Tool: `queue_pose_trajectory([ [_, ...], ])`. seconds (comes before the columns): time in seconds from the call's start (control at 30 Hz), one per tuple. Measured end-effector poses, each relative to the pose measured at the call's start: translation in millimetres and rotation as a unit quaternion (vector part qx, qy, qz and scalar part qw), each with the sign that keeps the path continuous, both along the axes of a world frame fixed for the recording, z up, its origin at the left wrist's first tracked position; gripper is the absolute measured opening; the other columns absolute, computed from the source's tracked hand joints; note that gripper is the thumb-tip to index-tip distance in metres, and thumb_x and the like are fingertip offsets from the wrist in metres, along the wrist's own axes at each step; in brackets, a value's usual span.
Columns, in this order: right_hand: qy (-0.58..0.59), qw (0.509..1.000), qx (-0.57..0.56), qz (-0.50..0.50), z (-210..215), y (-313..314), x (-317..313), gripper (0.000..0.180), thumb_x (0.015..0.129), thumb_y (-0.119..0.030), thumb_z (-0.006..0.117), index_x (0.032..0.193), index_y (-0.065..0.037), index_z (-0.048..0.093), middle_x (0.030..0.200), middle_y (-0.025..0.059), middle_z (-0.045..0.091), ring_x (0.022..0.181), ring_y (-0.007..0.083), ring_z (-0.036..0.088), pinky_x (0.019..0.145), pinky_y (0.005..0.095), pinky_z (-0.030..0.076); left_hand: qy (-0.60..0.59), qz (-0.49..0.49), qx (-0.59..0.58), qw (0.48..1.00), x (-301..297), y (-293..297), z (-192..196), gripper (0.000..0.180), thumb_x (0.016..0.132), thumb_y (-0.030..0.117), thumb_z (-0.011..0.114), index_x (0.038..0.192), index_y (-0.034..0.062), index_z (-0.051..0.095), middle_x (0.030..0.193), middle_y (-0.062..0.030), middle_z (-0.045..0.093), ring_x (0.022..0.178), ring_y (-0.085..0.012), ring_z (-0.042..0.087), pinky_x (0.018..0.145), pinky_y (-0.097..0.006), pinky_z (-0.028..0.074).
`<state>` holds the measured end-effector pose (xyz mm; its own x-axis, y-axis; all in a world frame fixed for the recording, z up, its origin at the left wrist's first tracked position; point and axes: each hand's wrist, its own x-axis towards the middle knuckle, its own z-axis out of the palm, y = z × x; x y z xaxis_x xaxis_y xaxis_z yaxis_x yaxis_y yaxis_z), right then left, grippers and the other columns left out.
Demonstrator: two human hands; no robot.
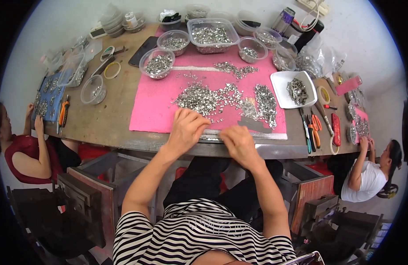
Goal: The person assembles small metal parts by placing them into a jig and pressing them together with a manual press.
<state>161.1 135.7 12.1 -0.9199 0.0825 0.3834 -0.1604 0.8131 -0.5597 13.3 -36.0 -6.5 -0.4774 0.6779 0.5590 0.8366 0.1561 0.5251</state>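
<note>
Left hand: here it is, the left hand point(187, 128), low over the mat's near edge, fingers bent, thumb drawn in close to them; whether anything sits between the tips, I cannot tell.
Right hand: and the right hand point(239, 142) just across from it, knuckles up, fingers curled down into a narrow shape; its tips are hidden, so I cannot tell what it grips.
Strip: right in the thick of it, a thin metal strip point(210, 137), lying between the two hands along the near edge.
Main pile: straight beyond the left hand, a big glittering pile point(196, 99) of small silvery pieces, spilling out to the right.
Second pile: beyond the right hand and off to its right, a narrower pile point(266, 104).
Mat: pink mat point(146, 106) beneath all of that, spread on the brown bench point(120, 106).
Tubs: well beyond both hands, a square clear tub point(212, 44) heaped with pieces; a round bowl point(144, 70) nearer, beyond the left hand and to its left.
Tray: out to the right hand's upper right, a white tray point(281, 86), more pieces inside.
Tools: right of the right hand, orange-handled pliers point(316, 123), then a red tool point(336, 130).
Neighbours: far left of the left hand, a person in red point(27, 159); far right of the right hand, a person in white point(363, 181).
</note>
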Motion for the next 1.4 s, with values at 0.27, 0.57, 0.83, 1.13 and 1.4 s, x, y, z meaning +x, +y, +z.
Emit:
queue_pose_trajectory([
  [0.27,0.039,0.997,0.062,-0.03,-19,27,-46,0.008,0.086,-0.004,0.07,0.094,-0.004,0.071,0.09,0.0117,0.06,0.09,0.0325,0.058,0.084,0.0439,0.045,0.086,-0.068,-0.064,0.992,-28,18,-2,0.009,0.083,0.016,0.078,0.091,0.0129,0.075,0.09,-0.0014,0.059,0.097,-0.0212,0.055,0.096,-0.044,0.035],
  [0.57,-0.028,0.997,-0.059,-0.044,5,14,-8,0.01,0.087,-0.001,0.068,0.097,-0.002,0.065,0.091,0.0124,0.064,0.088,0.0319,0.061,0.082,0.0419,0.046,0.034,-0.093,-0.023,0.995,-2,11,10,0.008,0.089,0.01,0.07,0.094,0.0069,0.065,0.094,-0.0072,0.061,0.095,-0.0263,0.057,0.094,-0.043,0.038],
  [0.83,0.065,0.995,-0.057,-0.057,-11,-12,10,0.015,0.084,0.003,0.072,0.095,0.0,0.063,0.098,0.0139,0.067,0.089,0.0336,0.062,0.081,0.0406,0.048,-0.037,-0.076,0.057,0.995,41,9,-4,0.011,0.086,-0.001,0.07,0.095,-0.0001,0.063,0.092,-0.012,0.06,0.085,-0.0318,0.059,0.076,-0.041,0.049],
  [1.13,0.101,0.993,-0.006,-0.058,-14,-13,9,0.018,0.081,0.006,0.073,0.095,0.0,0.064,0.096,0.0133,0.067,0.086,0.0326,0.062,0.079,0.0406,0.048,-0.035,-0.068,0.056,0.995,45,9,-5,0.012,0.086,-0.001,0.07,0.094,-0.0008,0.062,0.093,-0.013,0.06,0.084,-0.0323,0.06,0.075,-0.041,0.05],
  [1.4,0.109,0.993,0.02,-0.028,-11,-8,13,0.02,0.078,0.006,0.073,0.096,0.0,0.067,0.1,0.0119,0.069,0.09,0.0306,0.065,0.08,0.0395,0.048,0.061,-0.023,0.056,0.996,56,10,-4,0.015,0.083,0.002,0.075,0.093,0.0,0.065,0.096,-0.0128,0.062,0.086,-0.0325,0.063,0.088,-0.045,0.054],
])
